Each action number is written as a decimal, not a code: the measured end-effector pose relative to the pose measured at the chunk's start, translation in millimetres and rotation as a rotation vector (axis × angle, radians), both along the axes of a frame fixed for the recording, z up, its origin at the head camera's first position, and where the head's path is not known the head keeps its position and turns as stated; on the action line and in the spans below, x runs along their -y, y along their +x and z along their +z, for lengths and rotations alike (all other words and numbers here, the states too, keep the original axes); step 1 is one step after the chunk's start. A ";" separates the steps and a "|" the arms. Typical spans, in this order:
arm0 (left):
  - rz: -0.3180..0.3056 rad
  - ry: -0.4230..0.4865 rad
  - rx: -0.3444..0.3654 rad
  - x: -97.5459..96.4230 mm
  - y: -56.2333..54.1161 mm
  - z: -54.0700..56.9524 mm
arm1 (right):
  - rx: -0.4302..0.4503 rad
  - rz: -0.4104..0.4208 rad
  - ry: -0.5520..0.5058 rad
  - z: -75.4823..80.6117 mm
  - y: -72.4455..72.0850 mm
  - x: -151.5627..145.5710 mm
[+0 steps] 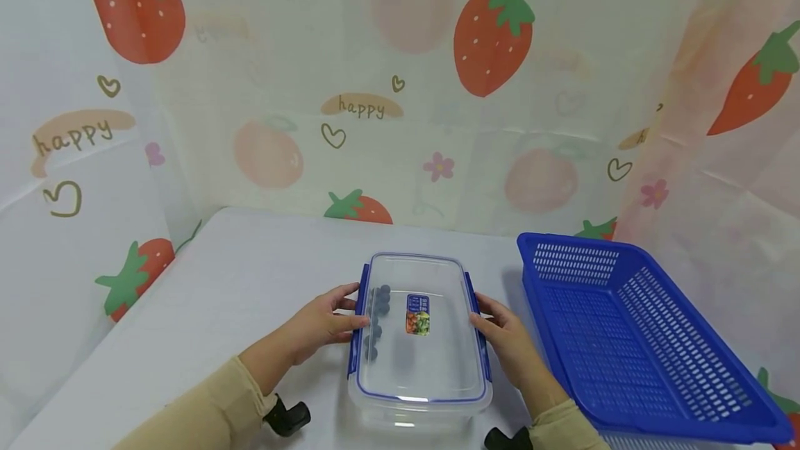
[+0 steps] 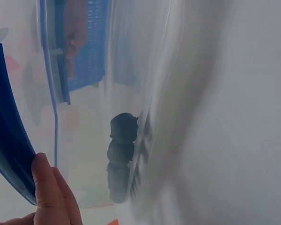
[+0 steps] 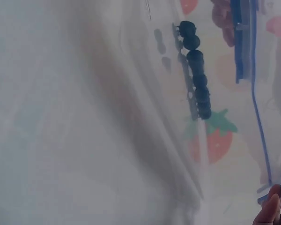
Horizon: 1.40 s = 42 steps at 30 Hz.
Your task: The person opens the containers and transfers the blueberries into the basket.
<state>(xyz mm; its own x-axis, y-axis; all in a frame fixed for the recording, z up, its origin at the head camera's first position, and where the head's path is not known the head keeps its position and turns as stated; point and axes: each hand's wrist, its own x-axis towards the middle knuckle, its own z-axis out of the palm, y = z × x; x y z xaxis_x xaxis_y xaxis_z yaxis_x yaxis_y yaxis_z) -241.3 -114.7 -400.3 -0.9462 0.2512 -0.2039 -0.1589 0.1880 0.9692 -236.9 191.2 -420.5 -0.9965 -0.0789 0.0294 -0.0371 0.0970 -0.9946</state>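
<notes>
A clear plastic food container with a blue-edged lid and blue side latches sits on the table. Inside, along its left side, lie several dark round berries that look like blueberries; they also show through the wall in the right wrist view as dark berries. My left hand grips the container's left edge, thumb and fingers at the left latch. On the other side my right hand holds the right edge at its latch. The lid lies over the container, with a printed sticker on it.
A blue perforated basket stands just right of my right hand. White cloth covers the table. Strawberry-printed curtains enclose the back and both sides.
</notes>
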 end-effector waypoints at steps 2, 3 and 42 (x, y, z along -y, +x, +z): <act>-0.003 -0.001 -0.003 -0.1 -0.5 0.2 | 0.002 -0.003 -0.018 -0.5 -0.7 0.2; -0.004 -0.001 -0.002 -0.2 -0.9 0.4 | 0.003 -0.005 -0.028 -0.3 -0.8 0.6; 0.010 0.002 0.004 -3.9 -9.0 -0.4 | 0.055 0.003 -0.066 1.3 1.8 0.0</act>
